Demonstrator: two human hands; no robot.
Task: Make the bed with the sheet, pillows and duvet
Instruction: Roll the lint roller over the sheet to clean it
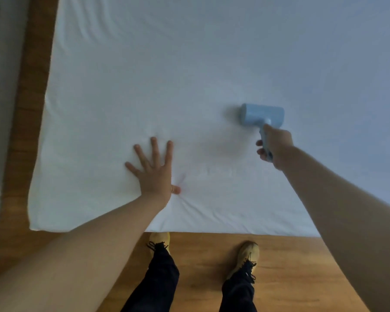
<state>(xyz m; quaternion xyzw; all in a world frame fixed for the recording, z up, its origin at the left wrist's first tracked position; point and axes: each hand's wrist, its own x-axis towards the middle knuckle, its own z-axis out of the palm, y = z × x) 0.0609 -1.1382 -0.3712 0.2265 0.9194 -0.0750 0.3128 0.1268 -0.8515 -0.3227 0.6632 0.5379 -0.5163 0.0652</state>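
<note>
No brand, label or writing could be read on anything in view.

The left hand (154, 170) lay flat on the white sheet (167, 75), palm down, its fingers straight and spread wide toward twelve o'clock, the thumb stuck out toward three o'clock. Small creases fanned out in the cloth around the thumb. The bare left forearm ran back from the wrist toward seven o'clock.

The right hand (276, 149) gripped the handle of a pale blue roller (262, 115), fingers curled round the handle, with the fingertips showing on its nine o'clock side. The roller's drum lay crosswise at the hand's eleven o'clock and rested on the sheet, well apart from the left hand and at its two o'clock. The bare right forearm stretched back toward five o'clock.

The sheet covered the mattress across most of the view, smooth in the middle and lightly wrinkled near the corner at seven o'clock and along the near edge. Below that edge, at six o'clock, two tan shoes (245, 255) with dark laces stood on the wooden floor (291, 266), beneath dark trousers (158, 282).
</note>
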